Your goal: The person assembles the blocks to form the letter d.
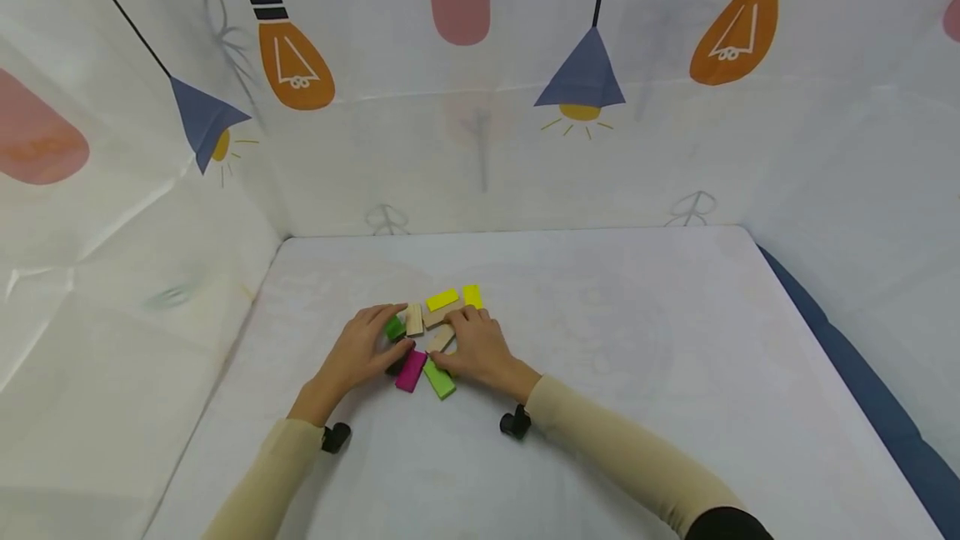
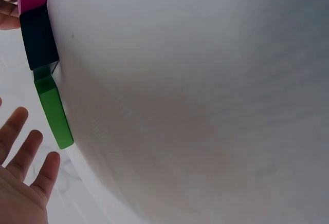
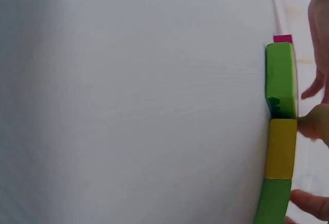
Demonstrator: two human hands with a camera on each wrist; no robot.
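Observation:
A cluster of small blocks lies on the white table (image 1: pixel 600 340): two yellow ones (image 1: pixel 442 299), plain wooden ones (image 1: pixel 414 319), a green one (image 1: pixel 394 327), a dark one (image 1: pixel 396 362), a magenta one (image 1: pixel 411 371) and a light green one (image 1: pixel 439 380). My left hand (image 1: pixel 363 352) cups the cluster's left side beside the green block, fingers relaxed. In the left wrist view its straight fingers (image 2: pixel 25 157) stand just off the green block (image 2: pixel 54 113). My right hand (image 1: pixel 480 348) rests on the wooden blocks at the right side. Its fingertips (image 3: pixel 313 126) touch the row of blocks (image 3: pixel 281 149).
White cloth walls printed with lamps (image 1: pixel 296 65) close in the table at the back and both sides. A dark blue edge (image 1: pixel 862 373) runs along the table's right side. Bare tabletop surrounds the block cluster.

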